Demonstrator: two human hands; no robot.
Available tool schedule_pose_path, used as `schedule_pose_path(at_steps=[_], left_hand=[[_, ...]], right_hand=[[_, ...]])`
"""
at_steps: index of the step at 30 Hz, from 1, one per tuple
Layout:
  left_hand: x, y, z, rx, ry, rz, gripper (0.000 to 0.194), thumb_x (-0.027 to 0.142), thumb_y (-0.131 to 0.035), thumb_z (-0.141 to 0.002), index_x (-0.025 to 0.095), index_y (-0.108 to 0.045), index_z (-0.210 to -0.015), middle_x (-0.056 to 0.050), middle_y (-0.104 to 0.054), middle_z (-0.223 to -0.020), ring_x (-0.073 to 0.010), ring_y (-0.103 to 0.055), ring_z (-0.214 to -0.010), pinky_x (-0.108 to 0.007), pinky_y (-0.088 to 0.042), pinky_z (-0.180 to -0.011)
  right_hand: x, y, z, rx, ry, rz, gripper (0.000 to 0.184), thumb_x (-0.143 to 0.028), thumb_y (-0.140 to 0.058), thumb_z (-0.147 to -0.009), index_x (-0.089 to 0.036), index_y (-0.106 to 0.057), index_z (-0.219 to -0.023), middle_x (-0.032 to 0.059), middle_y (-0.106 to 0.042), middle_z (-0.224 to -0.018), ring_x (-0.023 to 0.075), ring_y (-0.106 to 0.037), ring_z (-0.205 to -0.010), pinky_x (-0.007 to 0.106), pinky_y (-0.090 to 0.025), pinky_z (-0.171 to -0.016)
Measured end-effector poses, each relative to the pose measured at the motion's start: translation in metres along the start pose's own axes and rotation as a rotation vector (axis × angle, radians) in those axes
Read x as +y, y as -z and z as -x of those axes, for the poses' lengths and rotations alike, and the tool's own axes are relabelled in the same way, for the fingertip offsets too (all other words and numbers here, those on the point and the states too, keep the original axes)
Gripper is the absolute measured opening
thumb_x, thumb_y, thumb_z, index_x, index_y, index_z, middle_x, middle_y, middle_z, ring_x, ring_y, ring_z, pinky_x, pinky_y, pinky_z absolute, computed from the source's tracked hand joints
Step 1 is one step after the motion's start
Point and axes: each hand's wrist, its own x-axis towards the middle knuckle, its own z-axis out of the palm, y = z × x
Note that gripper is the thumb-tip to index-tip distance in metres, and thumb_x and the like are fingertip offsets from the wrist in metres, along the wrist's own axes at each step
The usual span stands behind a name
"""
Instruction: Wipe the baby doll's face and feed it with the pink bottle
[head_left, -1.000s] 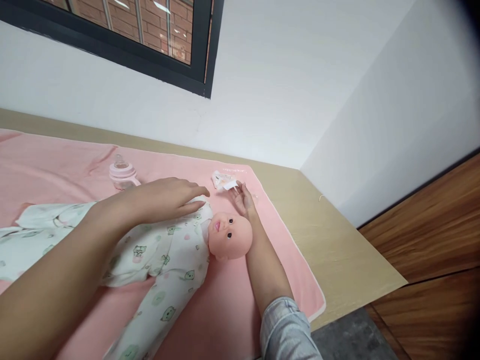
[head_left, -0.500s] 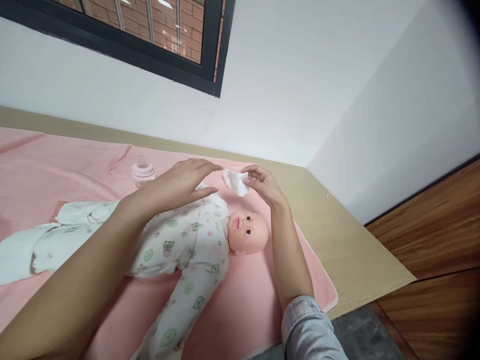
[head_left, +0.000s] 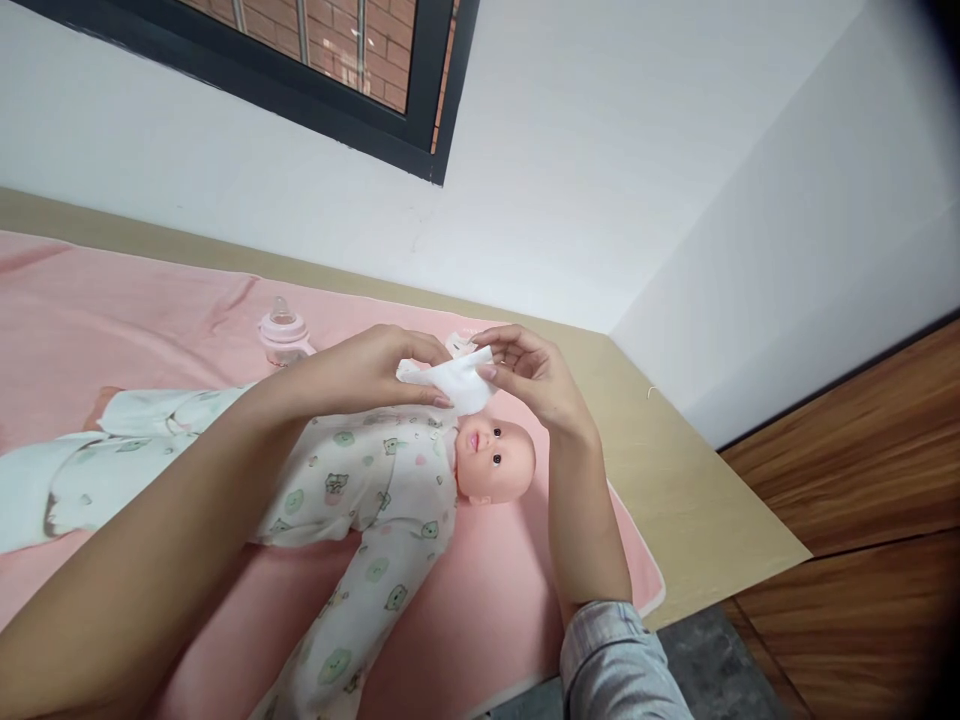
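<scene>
A white tissue (head_left: 463, 386) is held up between my two hands, above the doll's shoulder and beside its head. My left hand (head_left: 371, 372) pinches the tissue's left side, thumb below and fingers above. At the other side, my right hand (head_left: 541, 382) grips it between thumb and fingers. Below lies a baby doll (head_left: 507, 464) on its back, face up, in white clothes printed with green and pink figures. My left forearm crosses over its legs and hides part of the body. Just behind the tissue, a small white packet (head_left: 459, 345) shows partly on the blanket.
A pink-topped baby bottle (head_left: 283, 335) stands left of my left hand. The pink blanket (head_left: 480, 600) covers much of the beige tabletop (head_left: 645, 480). White walls and a dark-framed window (head_left: 420, 140) are behind; wood-grain panels (head_left: 862, 480) stand at the right.
My left hand has moved right and closed on the tissue, which it was apart from before. The tissue now stretches between both hands. The view has shifted slightly.
</scene>
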Motion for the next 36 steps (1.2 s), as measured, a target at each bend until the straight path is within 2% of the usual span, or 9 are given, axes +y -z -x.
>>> schedule_pose_path(at_steps=[4, 8, 12, 18, 22, 28, 31, 36], left_hand=[[0.002, 0.0, 0.0, -0.01, -0.059, 0.033, 0.03, 0.048, -0.066, -0.085, 0.023, -0.076, -0.098, -0.002, -0.068, -0.119, -0.0233, -0.062, -0.108, -0.025, -0.045, -0.091], [0.001, -0.002, -0.002, 0.083, -0.165, -0.023, 0.027, 0.048, -0.066, -0.087, 0.026, -0.077, -0.099, -0.001, -0.058, -0.138, -0.0248, -0.053, -0.126, -0.029, -0.04, -0.105], [-0.003, -0.005, -0.004, 0.119, -0.145, -0.095, 0.033, 0.054, -0.065, -0.085, 0.028, -0.078, -0.1, -0.001, -0.051, -0.145, -0.0284, -0.043, -0.136, -0.036, -0.034, -0.114], [-0.005, -0.006, -0.005, 0.107, -0.079, -0.134, 0.041, 0.062, -0.062, -0.085, 0.025, -0.076, -0.097, -0.002, -0.052, -0.144, -0.0287, -0.046, -0.133, -0.036, -0.037, -0.111], [-0.006, -0.007, -0.005, 0.129, -0.134, -0.12, 0.039, 0.058, -0.059, -0.09, 0.024, -0.076, -0.099, -0.003, -0.053, -0.143, -0.0278, -0.049, -0.131, -0.035, -0.04, -0.109], [-0.008, -0.008, -0.006, 0.181, -0.16, -0.1, 0.032, 0.053, -0.062, -0.089, 0.027, -0.076, -0.101, 0.0, -0.054, -0.141, -0.028, -0.045, -0.136, -0.036, -0.035, -0.115], [-0.007, -0.009, -0.008, 0.184, -0.155, -0.068, 0.033, 0.053, -0.062, -0.089, 0.026, -0.076, -0.102, 0.001, -0.057, -0.139, -0.028, -0.047, -0.133, -0.036, -0.036, -0.115], [-0.001, -0.009, -0.007, 0.146, -0.114, 0.046, 0.032, 0.047, -0.066, -0.088, 0.026, -0.075, -0.111, 0.001, -0.069, -0.124, -0.025, -0.06, -0.118, -0.031, -0.043, -0.106]], right_hand=[[-0.003, 0.0, 0.002, 0.045, -0.001, -0.008, 0.031, -0.041, -0.077, -0.078, -0.027, -0.069, -0.104, 0.0028, -0.069, -0.115, 0.0152, -0.065, -0.098, 0.029, -0.057, -0.084], [-0.001, -0.003, 0.001, 0.09, -0.029, -0.01, 0.037, -0.042, -0.077, -0.078, -0.028, -0.065, -0.111, 0.0027, -0.066, -0.121, 0.0133, -0.065, -0.089, 0.027, -0.058, -0.078], [0.001, -0.009, 0.0, 0.113, -0.061, -0.004, 0.047, -0.043, -0.077, -0.077, -0.031, -0.061, -0.12, 0.0024, -0.062, -0.125, 0.0135, -0.065, -0.092, 0.025, -0.058, -0.074], [0.001, -0.012, -0.001, 0.119, -0.074, -0.019, 0.051, -0.042, -0.078, -0.075, -0.031, -0.06, -0.121, 0.0025, -0.061, -0.128, 0.0132, -0.065, -0.093, 0.023, -0.058, -0.072], [0.002, -0.012, 0.0, 0.097, -0.073, -0.004, 0.05, -0.041, -0.077, -0.077, -0.031, -0.059, -0.123, 0.0021, -0.06, -0.128, 0.012, -0.064, -0.091, 0.023, -0.058, -0.073], [0.004, -0.016, -0.001, 0.094, -0.072, 0.003, 0.051, -0.039, -0.077, -0.078, -0.032, -0.058, -0.125, 0.0021, -0.056, -0.135, 0.0113, -0.065, -0.09, 0.023, -0.059, -0.074], [0.004, -0.02, -0.001, 0.099, -0.077, 0.015, 0.051, -0.037, -0.076, -0.078, -0.032, -0.057, -0.125, 0.0024, -0.052, -0.141, 0.0122, -0.065, -0.092, 0.025, -0.06, -0.079], [0.004, -0.022, 0.001, 0.096, -0.053, 0.109, 0.05, -0.037, -0.073, -0.081, -0.033, -0.057, -0.128, 0.0016, -0.049, -0.143, 0.0183, -0.062, -0.111, 0.036, -0.057, -0.098]])
